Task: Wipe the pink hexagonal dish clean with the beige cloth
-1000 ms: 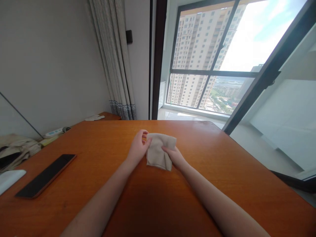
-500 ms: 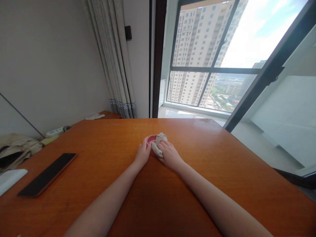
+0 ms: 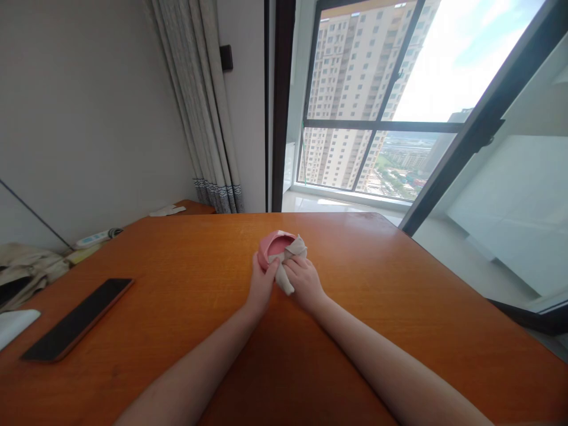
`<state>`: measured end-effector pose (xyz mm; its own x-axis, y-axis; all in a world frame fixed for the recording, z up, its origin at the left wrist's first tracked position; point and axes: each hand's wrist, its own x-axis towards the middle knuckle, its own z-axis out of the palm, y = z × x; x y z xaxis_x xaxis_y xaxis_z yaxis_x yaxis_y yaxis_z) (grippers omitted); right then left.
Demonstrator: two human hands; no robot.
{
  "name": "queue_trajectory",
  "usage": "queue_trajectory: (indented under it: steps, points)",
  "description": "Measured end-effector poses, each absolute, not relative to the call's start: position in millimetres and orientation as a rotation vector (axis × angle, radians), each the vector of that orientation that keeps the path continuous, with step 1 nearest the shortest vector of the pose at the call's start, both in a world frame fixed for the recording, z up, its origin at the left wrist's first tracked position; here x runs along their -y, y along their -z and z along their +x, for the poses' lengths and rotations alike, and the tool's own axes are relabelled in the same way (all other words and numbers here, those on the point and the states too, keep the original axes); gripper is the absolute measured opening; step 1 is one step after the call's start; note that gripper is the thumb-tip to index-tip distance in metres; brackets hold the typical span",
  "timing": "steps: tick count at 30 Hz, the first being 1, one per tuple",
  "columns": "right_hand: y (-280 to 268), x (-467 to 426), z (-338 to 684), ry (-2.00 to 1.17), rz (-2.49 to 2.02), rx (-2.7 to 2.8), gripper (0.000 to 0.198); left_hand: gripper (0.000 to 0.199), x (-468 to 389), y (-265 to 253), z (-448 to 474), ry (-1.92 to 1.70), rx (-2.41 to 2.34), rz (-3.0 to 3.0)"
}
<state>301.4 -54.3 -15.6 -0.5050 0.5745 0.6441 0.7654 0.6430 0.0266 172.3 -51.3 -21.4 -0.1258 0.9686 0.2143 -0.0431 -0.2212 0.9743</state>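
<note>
A pink bowl-like container [image 3: 265,242] is tilted with its opening partly toward me, above the middle of the wooden table. Round its left side my left hand [image 3: 262,279] is closed, the thumb at the near rim. A pale grey cloth [image 3: 284,280] is bunched in my right hand [image 3: 305,279], whose fingers press it against the near right rim. One end of the cloth hangs down between the hands, and another sticks up at the right. My fingers hide the lower part of the container.
The wooden table [image 3: 186,248] stretches in front of me. A long dark flat object [image 3: 80,319] lies at its left. Beyond the left edge are a white power strip [image 3: 92,239] and crumpled beige fabric [image 3: 35,266]. A curtain [image 3: 199,100] and window [image 3: 377,124] stand behind.
The pink container has tipped so that more of its outer wall and its opening show. The cloth has shifted with my right hand along the near rim.
</note>
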Motion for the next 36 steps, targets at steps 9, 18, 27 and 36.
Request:
queue_trajectory:
  steps: [9, 18, 27, 36]
  points:
    - [6.9, 41.0, 325.1, 0.431, -0.956, 2.475, 0.02, 0.033, 41.3, -8.9, 136.2, -1.244, -1.253, 1.784]
    - [16.6, 51.0, 308.7, 0.246, -1.003, 2.397, 0.023, 0.067, 46.1, 17.2, 158.9, -1.526, -1.218, 1.507]
    - [19.4, 45.2, 313.4, 0.383, -1.084, 2.461, 0.018, 0.071, 39.3, 14.8, 145.7, -1.36, -1.167, 1.66]
    - [5.9, 46.9, 315.4, 0.387, -0.991, 2.536, 0.018, 0.045, 40.1, 8.4, 146.8, -1.403, -1.255, 1.548]
